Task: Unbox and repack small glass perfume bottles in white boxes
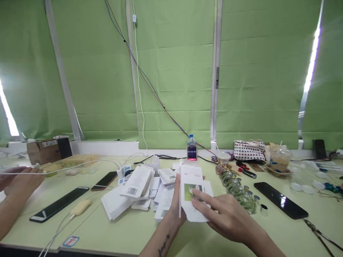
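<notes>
A flat white paper box (193, 171) with a green picture on its front is held up over the table. My left hand (177, 205) grips it along its left side, with fingertips showing past its right edge. On the picture lie two fingers of my right hand (225, 212), the other fingers curling near the lower edge; its thumb is hidden. Just left of my hands lies a loose heap of similar flat white boxes (138, 180), several with barcodes. To the right runs a row of green, bracelet-like loops (238, 192) with small metal-looking caps.
Dark phones (281, 200) and pliers (317, 232) lie at the right. At the left are a dark tablet-like device (60, 204), a phone (104, 181), a white cable (57, 230) and another person's hands (25, 182). A bottle (192, 148) and drink cup (279, 159) stand behind.
</notes>
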Demonstrator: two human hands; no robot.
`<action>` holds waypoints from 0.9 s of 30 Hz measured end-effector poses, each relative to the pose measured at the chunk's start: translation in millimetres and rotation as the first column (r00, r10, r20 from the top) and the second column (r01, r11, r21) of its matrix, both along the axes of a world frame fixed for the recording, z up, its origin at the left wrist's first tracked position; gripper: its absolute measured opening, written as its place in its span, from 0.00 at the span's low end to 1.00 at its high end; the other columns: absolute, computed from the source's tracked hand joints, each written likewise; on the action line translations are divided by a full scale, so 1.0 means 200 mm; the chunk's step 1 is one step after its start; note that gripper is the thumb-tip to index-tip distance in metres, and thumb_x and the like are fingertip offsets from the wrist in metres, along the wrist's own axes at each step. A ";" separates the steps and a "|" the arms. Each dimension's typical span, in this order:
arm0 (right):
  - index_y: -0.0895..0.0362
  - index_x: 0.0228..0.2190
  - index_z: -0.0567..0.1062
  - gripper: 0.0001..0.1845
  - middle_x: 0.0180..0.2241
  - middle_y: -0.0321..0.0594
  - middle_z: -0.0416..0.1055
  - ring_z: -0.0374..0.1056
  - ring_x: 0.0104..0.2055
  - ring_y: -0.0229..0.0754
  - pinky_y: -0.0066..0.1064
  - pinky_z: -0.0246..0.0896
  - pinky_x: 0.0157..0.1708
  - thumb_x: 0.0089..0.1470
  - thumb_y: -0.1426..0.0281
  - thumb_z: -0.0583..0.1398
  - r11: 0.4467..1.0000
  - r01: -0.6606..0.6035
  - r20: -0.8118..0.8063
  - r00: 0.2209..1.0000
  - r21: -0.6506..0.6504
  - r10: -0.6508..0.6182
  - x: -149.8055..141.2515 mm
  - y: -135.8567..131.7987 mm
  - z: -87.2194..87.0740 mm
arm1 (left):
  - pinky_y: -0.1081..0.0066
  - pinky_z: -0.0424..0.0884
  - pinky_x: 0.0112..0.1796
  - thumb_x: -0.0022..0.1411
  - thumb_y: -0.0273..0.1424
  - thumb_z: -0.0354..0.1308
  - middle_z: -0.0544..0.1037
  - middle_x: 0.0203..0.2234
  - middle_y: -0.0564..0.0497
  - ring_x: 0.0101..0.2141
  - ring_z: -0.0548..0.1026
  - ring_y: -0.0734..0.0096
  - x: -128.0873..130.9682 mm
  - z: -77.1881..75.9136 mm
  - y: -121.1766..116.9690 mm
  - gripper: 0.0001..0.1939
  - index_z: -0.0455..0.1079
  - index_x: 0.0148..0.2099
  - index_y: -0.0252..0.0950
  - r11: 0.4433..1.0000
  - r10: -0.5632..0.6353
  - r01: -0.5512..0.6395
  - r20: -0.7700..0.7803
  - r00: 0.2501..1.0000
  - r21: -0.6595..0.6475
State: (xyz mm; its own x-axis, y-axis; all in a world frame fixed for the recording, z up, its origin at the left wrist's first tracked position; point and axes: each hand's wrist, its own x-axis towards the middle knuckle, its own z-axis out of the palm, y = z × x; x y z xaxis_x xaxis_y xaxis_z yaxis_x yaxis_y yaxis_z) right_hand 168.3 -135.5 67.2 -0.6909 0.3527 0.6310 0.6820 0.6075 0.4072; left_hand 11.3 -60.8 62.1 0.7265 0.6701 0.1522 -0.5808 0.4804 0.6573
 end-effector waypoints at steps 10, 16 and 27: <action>0.59 0.49 0.69 0.16 0.50 0.51 0.71 0.72 0.34 0.38 0.26 0.64 0.26 0.59 0.76 0.52 1.000 0.017 -0.071 0.997 0.009 -0.016 -0.01 0.02 -0.02 | 0.62 0.68 0.44 0.58 0.56 0.48 0.78 0.39 0.37 0.40 0.76 0.52 -0.01 -0.05 0.02 0.40 0.66 0.56 0.25 0.998 -0.016 0.016 0.000 1.000 -0.063; 0.56 0.52 0.67 0.21 0.52 0.51 0.69 0.72 0.36 0.38 0.26 0.65 0.27 0.60 0.79 0.49 0.995 0.072 -0.088 0.993 -0.068 -0.078 0.01 0.04 -0.03 | 0.60 0.67 0.47 0.60 0.52 0.48 0.77 0.43 0.38 0.43 0.75 0.51 -0.03 -0.04 0.06 0.35 0.65 0.57 0.28 0.994 0.108 -0.108 -0.016 0.994 0.023; 0.52 0.55 0.63 0.36 0.62 0.47 0.55 0.71 0.43 0.45 0.36 0.69 0.35 0.45 0.87 0.48 0.931 0.139 -0.033 0.987 -0.336 -0.159 0.01 0.08 -0.02 | 0.62 0.57 0.56 0.55 0.35 0.64 0.64 0.58 0.46 0.60 0.58 0.55 -0.06 -0.03 0.09 0.38 0.51 0.64 0.44 0.666 0.664 -0.501 -0.134 0.735 0.552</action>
